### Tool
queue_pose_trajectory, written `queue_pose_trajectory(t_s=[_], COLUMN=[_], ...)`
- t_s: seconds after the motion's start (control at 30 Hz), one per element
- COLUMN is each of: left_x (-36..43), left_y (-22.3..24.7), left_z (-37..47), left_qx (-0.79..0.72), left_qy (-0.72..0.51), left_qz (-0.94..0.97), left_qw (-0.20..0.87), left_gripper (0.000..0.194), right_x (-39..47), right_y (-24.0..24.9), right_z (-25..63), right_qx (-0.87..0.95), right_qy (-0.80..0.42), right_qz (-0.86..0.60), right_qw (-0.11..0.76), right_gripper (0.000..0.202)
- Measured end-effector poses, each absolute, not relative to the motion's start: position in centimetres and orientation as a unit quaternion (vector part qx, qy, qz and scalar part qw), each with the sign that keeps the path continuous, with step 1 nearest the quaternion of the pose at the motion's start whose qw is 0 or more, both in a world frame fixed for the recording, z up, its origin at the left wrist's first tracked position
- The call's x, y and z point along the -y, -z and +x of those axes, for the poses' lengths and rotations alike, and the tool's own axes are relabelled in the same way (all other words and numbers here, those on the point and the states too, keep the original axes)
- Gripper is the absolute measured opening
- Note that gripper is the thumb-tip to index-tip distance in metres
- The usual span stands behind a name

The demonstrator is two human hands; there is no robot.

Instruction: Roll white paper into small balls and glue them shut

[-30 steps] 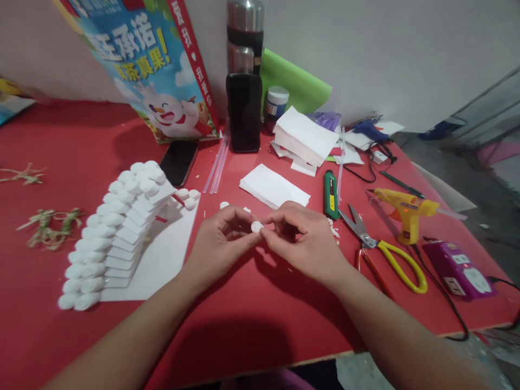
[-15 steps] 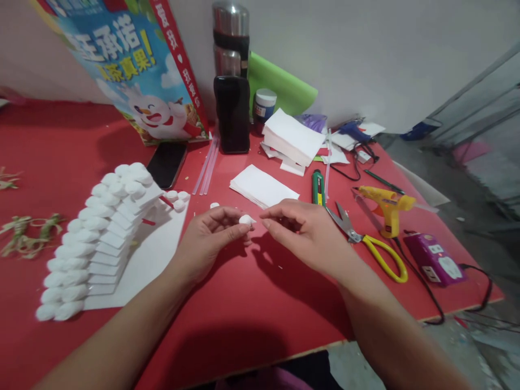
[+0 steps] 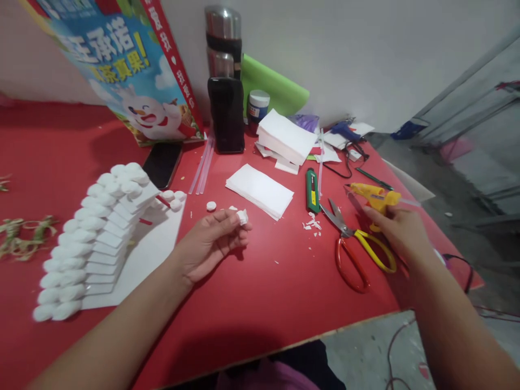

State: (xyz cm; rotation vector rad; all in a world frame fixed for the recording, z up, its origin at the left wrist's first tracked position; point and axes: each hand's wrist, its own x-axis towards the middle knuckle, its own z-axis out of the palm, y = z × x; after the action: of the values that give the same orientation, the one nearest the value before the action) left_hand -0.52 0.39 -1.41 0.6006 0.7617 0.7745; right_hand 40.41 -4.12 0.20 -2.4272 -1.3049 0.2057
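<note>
Head view: left of scissors (image 3: 346, 232), left hand (image 3: 214, 238) pinches white roll (image 3: 242, 217); rightward, right hand (image 3: 404, 230) half-curls at glue gun (image 3: 368, 189), hold unclear; angle nozzle (image 3: 348, 186) safely.

The left hand (image 3: 215, 238) and right hand (image 3: 400, 230) are bare, as are the left forearm (image 3: 134, 309) and right forearm (image 3: 450, 319), out to where the picture cuts them off. Below, at the bottom edge, shows part of a mauve garment (image 3: 270, 377), softly creased and rounded in outline. Beside it lies dark cloth (image 3: 312, 363), near black, its folds lost in shadow; the cut of either piece is too hidden to tell.
</note>
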Motion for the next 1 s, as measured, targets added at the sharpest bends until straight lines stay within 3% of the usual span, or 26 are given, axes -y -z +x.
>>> queue_pose_trajectory(t_s=[0.13, 0.27, 0.4, 0.6, 1.0], left_x=[-0.5, -0.4, -0.1, 0.5, 0.9], left_y=[1.5, 1.2, 0.7, 0.5, 0.2], left_z=[-0.6, -0.5, -0.2, 0.4, 0.3], left_qx=[-0.349, -0.363, -0.395, -0.443, -0.432], left_qy=[-0.361, -0.377, -0.408, -0.400, -0.398], left_qz=[0.273, 0.277, 0.287, 0.315, 0.359], left_qw=[0.821, 0.806, 0.771, 0.738, 0.726], left_gripper=[0.032, 0.036, 0.036, 0.042, 0.037], right_x=[3.2, 4.8, 8.1, 11.0, 10.0], right_y=[-0.2, -3.2, -5.7, -4.6, -3.5], right_z=[39.5, 37.8, 34.4, 26.3, 23.6], right_qx=[0.384, 0.385, 0.401, 0.464, 0.612], right_qy=[-0.119, -0.156, -0.336, -0.402, -0.371], right_qz=[-0.883, -0.848, -0.735, -0.696, -0.625], right_qw=[0.242, 0.329, 0.431, 0.373, 0.311], right_gripper=[0.028, 0.022, 0.017, 0.035, 0.032])
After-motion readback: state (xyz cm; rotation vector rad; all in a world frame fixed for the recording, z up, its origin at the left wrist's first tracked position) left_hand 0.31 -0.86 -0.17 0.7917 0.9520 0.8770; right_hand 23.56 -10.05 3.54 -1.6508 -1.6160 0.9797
